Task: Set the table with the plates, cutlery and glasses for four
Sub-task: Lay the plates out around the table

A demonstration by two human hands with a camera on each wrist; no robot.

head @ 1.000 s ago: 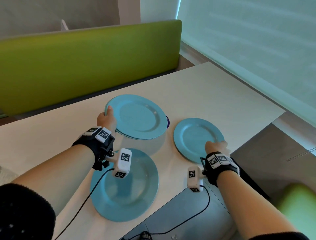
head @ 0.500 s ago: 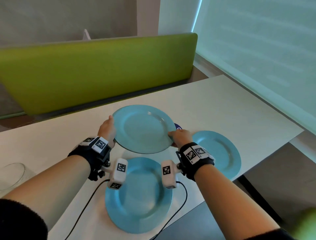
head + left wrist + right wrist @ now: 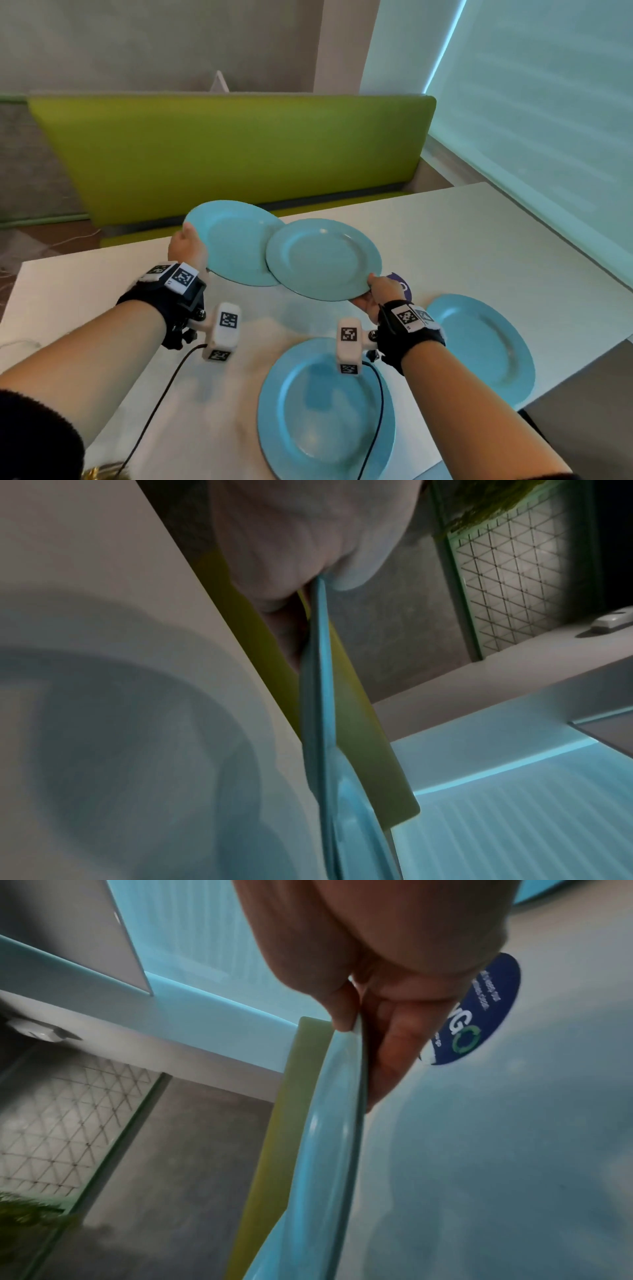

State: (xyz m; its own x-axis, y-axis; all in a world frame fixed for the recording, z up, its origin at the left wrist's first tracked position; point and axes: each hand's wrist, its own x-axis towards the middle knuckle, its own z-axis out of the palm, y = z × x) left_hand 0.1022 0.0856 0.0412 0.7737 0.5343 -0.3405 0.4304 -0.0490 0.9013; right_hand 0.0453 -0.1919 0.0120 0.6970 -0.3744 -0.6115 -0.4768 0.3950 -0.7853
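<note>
Above the white desk (image 3: 445, 240), both forearms reach fwd: left hand (image 3: 186, 248) pinches the near-left rim of a round light-blue plate (image 3: 233, 240), thumb on top w/ fingers (image 3: 284, 626) curled beneath, while right hand (image 3: 378, 296) grips the near-right rim of a second round light-blue plate (image 3: 322, 260), which overlaps the first plate's right edge. Two more light-blue plates lie flat on the desk, one (image 3: 315, 421) under the right wrist, another (image 3: 486, 346) by the right edge; a round dark-blue sticker (image 3: 476, 1012) sits on the desk just beyond the right hand.

Black wrist straps (image 3: 178, 301), white tagged cameras (image 3: 224, 330).
</note>
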